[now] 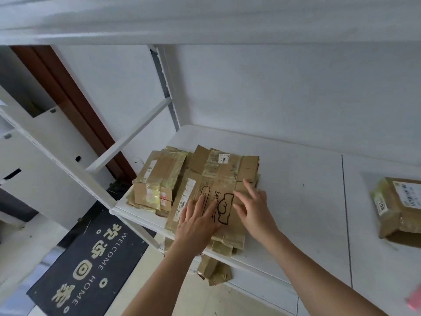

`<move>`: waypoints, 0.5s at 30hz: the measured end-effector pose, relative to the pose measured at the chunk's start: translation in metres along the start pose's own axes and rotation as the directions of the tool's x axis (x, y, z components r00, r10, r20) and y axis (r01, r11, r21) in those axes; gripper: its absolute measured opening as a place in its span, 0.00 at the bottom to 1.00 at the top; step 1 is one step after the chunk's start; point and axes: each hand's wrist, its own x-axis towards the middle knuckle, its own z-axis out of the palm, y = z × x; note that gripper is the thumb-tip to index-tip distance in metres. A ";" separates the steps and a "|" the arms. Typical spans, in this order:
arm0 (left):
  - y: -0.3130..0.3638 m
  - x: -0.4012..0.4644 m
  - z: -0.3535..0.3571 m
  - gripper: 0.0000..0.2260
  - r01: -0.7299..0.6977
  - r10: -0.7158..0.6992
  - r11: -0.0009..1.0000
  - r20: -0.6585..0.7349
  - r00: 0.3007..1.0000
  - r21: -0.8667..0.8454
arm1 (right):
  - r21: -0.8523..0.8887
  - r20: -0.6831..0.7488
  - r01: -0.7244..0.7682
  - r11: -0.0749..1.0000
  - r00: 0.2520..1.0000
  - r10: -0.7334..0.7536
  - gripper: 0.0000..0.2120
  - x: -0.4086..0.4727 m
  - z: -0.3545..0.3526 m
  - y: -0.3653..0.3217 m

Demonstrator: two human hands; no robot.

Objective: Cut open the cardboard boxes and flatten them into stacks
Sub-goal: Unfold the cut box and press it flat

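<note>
A stack of flattened cardboard boxes point(218, 176) lies at the left end of a white shelf point(296, 201). The top sheet carries a black drawing and tape strips. My left hand point(198, 220) lies flat on the near left part of that sheet, fingers straight. My right hand point(252, 206) presses on its right part with spread, straight fingers. A second, smaller pile of flattened boxes point(157, 179) sits just left of the first. At the shelf's right end stands a taped, unflattened cardboard box point(398, 206) with a label.
A shelf board point(205, 19) hangs overhead, and a white frame post with a diagonal brace point(129, 137) stands to the left. More cardboard pieces point(214, 270) lie on a lower level under the shelf edge. A dark welcome mat point(91, 265) covers the floor at left. Something pink point(414, 299) shows at the right edge.
</note>
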 end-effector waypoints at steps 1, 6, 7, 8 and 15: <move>-0.003 0.004 0.001 0.32 -0.004 0.004 1.000 0.018 1.000 0.005 | -0.075 0.053 0.003 0.997 0.999 0.001 0.21 -0.003 0.000 0.003; -0.011 0.025 -0.006 0.34 -0.032 0.031 0.998 0.029 0.999 0.045 | -0.285 0.260 -0.002 0.959 0.962 0.079 0.29 -0.008 0.001 0.013; -0.012 0.029 -0.008 0.34 -0.040 0.038 0.998 0.044 0.998 0.051 | -0.290 0.286 -0.015 0.957 0.953 0.101 0.30 -0.006 0.002 0.013; -0.012 0.032 -0.011 0.34 -0.051 0.047 0.997 0.063 0.997 0.057 | -0.288 0.309 -0.031 0.957 0.943 0.123 0.30 -0.005 0.002 0.013; -0.013 0.059 -0.035 0.41 -0.187 0.166 0.974 0.156 0.974 0.131 | -0.337 0.351 -0.059 0.940 0.918 0.184 0.31 0.004 -0.001 0.004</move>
